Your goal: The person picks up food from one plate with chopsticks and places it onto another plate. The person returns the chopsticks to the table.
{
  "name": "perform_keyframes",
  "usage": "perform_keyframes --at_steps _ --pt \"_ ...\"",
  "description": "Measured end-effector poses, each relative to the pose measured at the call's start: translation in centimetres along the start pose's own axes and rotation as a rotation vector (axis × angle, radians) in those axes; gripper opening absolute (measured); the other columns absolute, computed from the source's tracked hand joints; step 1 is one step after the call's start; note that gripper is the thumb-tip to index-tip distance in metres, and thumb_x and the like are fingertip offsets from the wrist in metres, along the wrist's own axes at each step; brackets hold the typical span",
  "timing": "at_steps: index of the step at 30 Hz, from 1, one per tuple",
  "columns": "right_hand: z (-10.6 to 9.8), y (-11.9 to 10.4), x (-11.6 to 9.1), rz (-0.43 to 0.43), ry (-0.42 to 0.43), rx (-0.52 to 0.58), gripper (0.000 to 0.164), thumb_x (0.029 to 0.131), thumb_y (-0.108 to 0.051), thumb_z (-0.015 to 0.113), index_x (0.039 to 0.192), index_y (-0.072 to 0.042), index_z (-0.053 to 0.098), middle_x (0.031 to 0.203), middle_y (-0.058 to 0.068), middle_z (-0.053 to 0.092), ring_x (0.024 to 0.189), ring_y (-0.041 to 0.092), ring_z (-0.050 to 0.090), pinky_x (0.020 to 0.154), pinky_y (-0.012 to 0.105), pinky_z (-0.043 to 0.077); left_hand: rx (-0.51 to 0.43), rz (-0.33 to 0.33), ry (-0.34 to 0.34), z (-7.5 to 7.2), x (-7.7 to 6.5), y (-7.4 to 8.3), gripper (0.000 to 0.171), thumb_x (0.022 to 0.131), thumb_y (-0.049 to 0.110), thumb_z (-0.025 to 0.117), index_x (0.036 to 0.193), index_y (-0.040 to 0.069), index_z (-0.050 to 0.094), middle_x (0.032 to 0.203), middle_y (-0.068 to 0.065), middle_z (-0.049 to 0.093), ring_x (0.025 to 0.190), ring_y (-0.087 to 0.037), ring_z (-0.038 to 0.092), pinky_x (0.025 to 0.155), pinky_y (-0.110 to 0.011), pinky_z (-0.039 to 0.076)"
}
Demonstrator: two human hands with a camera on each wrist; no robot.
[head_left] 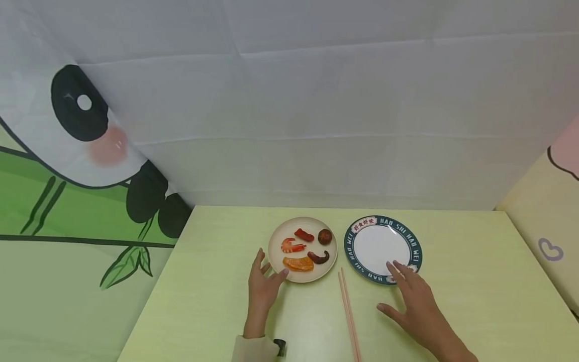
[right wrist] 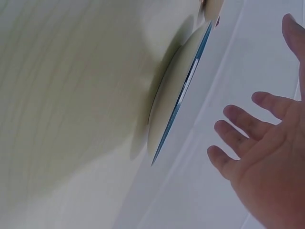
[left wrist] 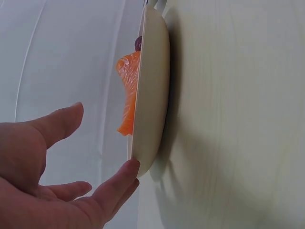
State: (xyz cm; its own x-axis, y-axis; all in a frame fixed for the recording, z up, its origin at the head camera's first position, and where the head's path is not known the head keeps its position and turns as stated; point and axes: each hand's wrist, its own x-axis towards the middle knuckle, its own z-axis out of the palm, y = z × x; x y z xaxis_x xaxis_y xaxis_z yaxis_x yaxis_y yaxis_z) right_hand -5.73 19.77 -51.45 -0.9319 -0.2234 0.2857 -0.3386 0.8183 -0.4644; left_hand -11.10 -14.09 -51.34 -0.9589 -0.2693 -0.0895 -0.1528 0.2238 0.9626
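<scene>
My left hand [head_left: 265,290] is at the near left edge of a beige plate [head_left: 312,224], fingers spread. In the left wrist view a fingertip [left wrist: 129,168] meets the plate's rim. On this plate lie a shrimp [head_left: 293,246], an orange salmon slice [head_left: 298,264], a red piece [head_left: 304,235], a round brown piece like a mushroom [head_left: 324,237] and a curled dark red piece [head_left: 318,257]. My right hand [head_left: 417,307] holds nothing; its spread fingers overlap the near right rim of a white plate [head_left: 377,249] with a lettered dark teal border. The right wrist view shows those fingers apart from that plate.
Two pink chopsticks [head_left: 347,311] lie side by side on the pale yellow table [head_left: 203,301], between the hands. A white cloth wall [head_left: 316,125] rises behind the table's back edge. Printed cartoon panels [head_left: 50,301] stand to the left and right.
</scene>
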Motion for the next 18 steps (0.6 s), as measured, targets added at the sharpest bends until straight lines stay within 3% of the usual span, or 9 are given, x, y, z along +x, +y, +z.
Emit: perform_keyframes --at_steps 4,9,18 --pt "0.5 -0.7 0.2 -0.050 -0.010 -0.003 0.091 0.068 -0.039 0.080 0.144 -0.017 0.035 0.142 0.008 0.039 0.126 0.030 0.035 0.096 0.051 0.034 0.025 0.003 0.019 0.2 0.0 0.0 0.083 0.077 0.005 0.074 0.145 0.004 0.026 0.144 -0.019 0.028 0.122 -0.039 0.041 0.084 -0.038 0.049" --pt "1.1 -2.0 0.3 -0.078 -0.102 -0.011 0.085 0.070 -0.036 0.079 0.143 -0.023 0.036 0.142 -0.001 0.038 0.126 0.022 0.038 0.097 0.046 0.037 0.079 0.016 0.042 0.5 0.2 -0.2 0.080 0.076 0.002 0.073 0.144 0.003 0.029 0.142 -0.020 0.031 0.118 -0.039 0.045 0.082 -0.039 0.050" --pt "3.0 -2.9 0.2 -0.277 -0.239 -0.013 0.073 0.076 -0.023 0.076 0.140 -0.024 0.041 0.141 -0.005 0.041 0.125 0.017 0.042 0.095 0.042 0.041 0.131 0.036 0.062 0.7 0.4 -0.5 0.075 0.074 -0.005 0.071 0.140 -0.001 0.035 0.135 -0.024 0.037 0.109 -0.038 0.052 0.079 -0.038 0.051"
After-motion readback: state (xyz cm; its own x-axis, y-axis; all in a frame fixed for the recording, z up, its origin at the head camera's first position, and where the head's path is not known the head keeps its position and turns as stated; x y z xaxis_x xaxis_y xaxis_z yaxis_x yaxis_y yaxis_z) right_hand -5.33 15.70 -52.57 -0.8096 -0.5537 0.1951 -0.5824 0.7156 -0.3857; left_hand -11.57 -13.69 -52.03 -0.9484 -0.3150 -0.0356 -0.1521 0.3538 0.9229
